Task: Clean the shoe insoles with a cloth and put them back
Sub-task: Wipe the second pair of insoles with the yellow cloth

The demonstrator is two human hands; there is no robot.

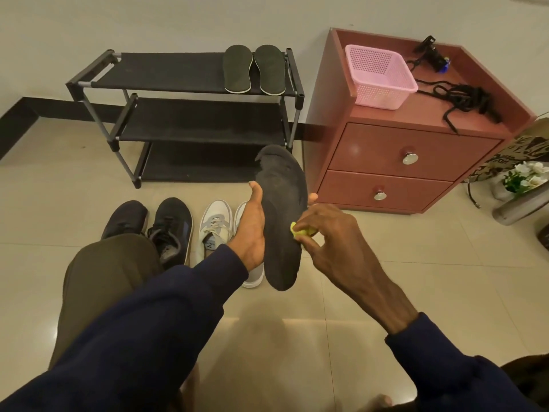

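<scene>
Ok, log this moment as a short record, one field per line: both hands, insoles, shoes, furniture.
Left hand: the left hand grips a dark insole, held up above the floor
Right hand: the right hand pinches a yellow cloth against that insole
Other insoles: two insoles lie side by side on the top shelf of the shoe rack
Shoes: black pair and white pair on the floor before the rack
Cabinet: two-drawer cabinet beside the rack; pink basket and black cords on top

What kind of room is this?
Probably a home's entryway: a shoe rack, sneakers lined up on the tiled floor, and a small drawer cabinet beside the rack.
</scene>
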